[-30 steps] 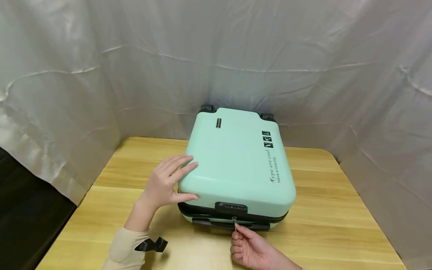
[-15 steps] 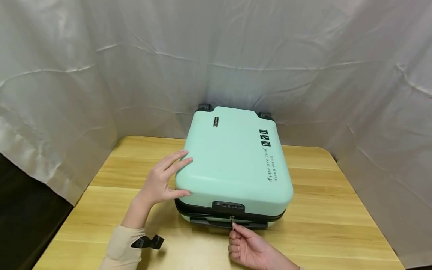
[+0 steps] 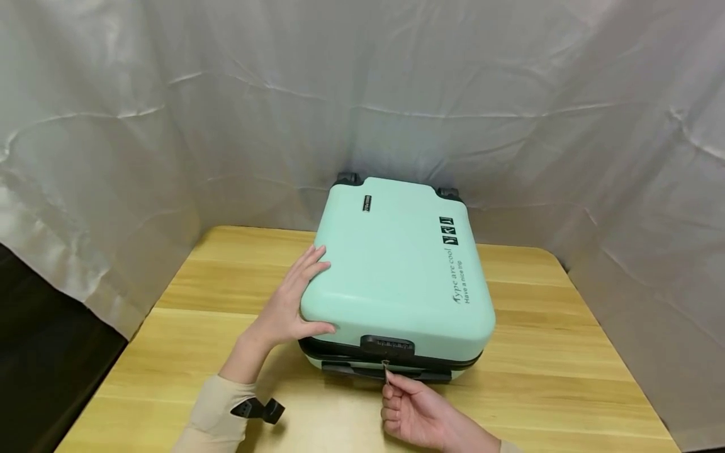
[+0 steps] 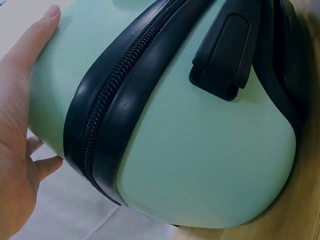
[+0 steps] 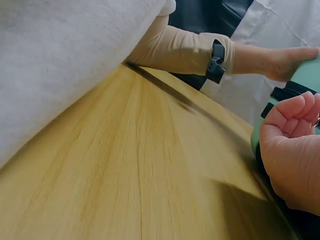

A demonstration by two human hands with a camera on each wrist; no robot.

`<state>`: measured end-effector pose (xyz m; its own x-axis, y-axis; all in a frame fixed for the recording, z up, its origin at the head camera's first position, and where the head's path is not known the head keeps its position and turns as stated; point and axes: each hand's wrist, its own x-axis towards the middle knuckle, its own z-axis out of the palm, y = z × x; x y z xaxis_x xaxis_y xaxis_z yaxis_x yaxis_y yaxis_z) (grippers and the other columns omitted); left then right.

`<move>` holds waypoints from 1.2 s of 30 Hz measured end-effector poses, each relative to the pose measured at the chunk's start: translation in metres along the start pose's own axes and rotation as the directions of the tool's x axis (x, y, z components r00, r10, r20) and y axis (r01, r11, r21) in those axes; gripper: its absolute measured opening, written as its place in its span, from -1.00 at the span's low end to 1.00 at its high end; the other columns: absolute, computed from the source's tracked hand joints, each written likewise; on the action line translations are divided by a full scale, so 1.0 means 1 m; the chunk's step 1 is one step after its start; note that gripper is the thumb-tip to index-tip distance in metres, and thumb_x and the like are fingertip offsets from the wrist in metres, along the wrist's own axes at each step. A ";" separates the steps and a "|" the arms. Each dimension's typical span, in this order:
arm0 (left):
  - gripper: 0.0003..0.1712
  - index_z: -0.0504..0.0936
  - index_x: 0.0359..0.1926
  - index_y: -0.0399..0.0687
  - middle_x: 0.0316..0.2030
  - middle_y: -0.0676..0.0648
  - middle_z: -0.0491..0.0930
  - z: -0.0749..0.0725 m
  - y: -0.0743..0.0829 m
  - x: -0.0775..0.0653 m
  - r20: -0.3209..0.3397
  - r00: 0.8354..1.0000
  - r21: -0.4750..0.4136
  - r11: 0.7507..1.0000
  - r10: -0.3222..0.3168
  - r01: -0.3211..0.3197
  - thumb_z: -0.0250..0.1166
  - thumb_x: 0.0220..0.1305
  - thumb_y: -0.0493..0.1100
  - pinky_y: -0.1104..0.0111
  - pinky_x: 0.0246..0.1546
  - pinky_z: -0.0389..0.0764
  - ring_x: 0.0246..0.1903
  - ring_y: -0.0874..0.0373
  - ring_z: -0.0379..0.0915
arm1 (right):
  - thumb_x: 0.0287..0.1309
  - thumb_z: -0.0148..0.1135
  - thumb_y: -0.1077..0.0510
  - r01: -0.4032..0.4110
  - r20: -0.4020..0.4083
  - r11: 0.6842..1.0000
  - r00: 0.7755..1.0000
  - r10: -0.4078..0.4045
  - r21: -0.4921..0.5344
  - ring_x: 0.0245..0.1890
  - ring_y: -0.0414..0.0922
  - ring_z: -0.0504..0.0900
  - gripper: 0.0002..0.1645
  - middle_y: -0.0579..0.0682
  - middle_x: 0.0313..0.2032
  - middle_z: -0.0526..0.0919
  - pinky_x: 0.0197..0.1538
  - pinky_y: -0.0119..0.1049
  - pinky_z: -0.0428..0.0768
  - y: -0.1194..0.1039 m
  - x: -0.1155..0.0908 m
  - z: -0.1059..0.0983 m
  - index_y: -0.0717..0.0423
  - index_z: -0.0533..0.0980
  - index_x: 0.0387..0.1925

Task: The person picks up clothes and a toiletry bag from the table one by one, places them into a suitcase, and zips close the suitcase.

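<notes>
A mint-green hard-shell suitcase [image 3: 396,264] lies flat on the table, its wheels toward the curtain. My left hand [image 3: 289,308] rests on its front left corner, fingers spread over the side and top edge and thumb along the front. In the left wrist view the black-edged zipper [image 4: 120,70] curves round that corner, beside the black carry handle [image 4: 225,50]. At the front, just below the black combination lock [image 3: 387,345], my right hand [image 3: 416,409] pinches a small metal zipper pull [image 3: 387,372] between thumb and forefinger, its other fingers curled.
The wooden table [image 3: 566,377] extends on both sides of the suitcase. Grey curtains [image 3: 396,94] hang behind it and to the sides. A black camera [image 3: 260,411] is strapped to my left wrist, over a beige sleeve [image 3: 218,412].
My right hand has drawn the zipper pull slightly left, from right of the lock's middle to about under it. The left hand has shifted a little farther up the corner.
</notes>
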<state>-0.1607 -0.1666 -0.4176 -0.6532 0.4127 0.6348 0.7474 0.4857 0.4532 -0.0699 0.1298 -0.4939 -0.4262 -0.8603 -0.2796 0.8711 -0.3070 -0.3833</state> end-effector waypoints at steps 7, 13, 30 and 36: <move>0.17 0.30 0.38 0.01 0.49 -0.15 0.12 -0.001 0.000 0.004 -0.001 0.999 0.027 0.999 0.047 -0.047 0.17 -0.09 0.64 -0.23 0.34 0.20 0.52 -0.13 -0.09 | 0.50 -0.20 -0.12 0.002 -0.041 1.000 0.999 -0.003 -0.026 -0.51 -0.27 0.09 -0.47 -0.27 -0.59 0.39 -0.33 -0.50 0.26 0.002 0.008 0.008 -0.09 0.56 -0.49; 0.16 0.31 0.38 0.00 0.47 -0.18 0.16 -0.002 0.001 0.004 0.010 0.997 0.072 0.994 0.081 -0.081 0.14 -0.07 0.64 -0.17 0.35 0.24 0.49 -0.19 -0.03 | 0.48 -0.16 -0.12 -0.001 -0.076 0.999 0.997 -0.002 -0.038 -0.50 -0.25 0.05 -0.50 -0.28 -0.59 0.44 -0.34 -0.49 0.26 0.007 0.018 0.014 -0.09 0.54 -0.51; 0.16 0.24 0.43 0.04 0.50 -0.10 0.10 -0.012 0.006 0.005 0.093 0.995 0.230 0.971 0.045 -0.065 0.00 -0.01 0.68 -0.06 0.33 0.33 0.51 -0.11 -0.05 | 0.48 -0.14 -0.12 -0.012 -0.087 0.999 0.996 0.008 -0.050 -0.51 -0.25 0.09 -0.51 -0.28 -0.60 0.44 -0.31 -0.47 0.26 0.011 0.042 0.027 -0.10 0.54 -0.51; 0.09 0.28 0.43 0.02 0.45 -0.15 0.21 -0.019 0.013 0.002 0.086 0.992 0.342 0.933 0.088 -0.112 0.00 0.08 0.63 -0.04 0.40 0.23 0.46 -0.15 0.08 | 0.49 -0.16 -0.11 -0.008 -0.061 0.997 0.998 0.004 -0.078 -0.50 -0.35 0.41 -0.51 -0.29 -0.54 0.61 -0.28 -0.52 0.38 0.012 0.040 0.028 -0.10 0.58 -0.47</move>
<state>-0.1499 -0.1737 -0.3988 -0.5930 0.5184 0.6161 0.7292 0.6702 0.1380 -0.0700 0.0806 -0.4849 -0.4370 -0.8353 -0.3338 0.8529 -0.2669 -0.4487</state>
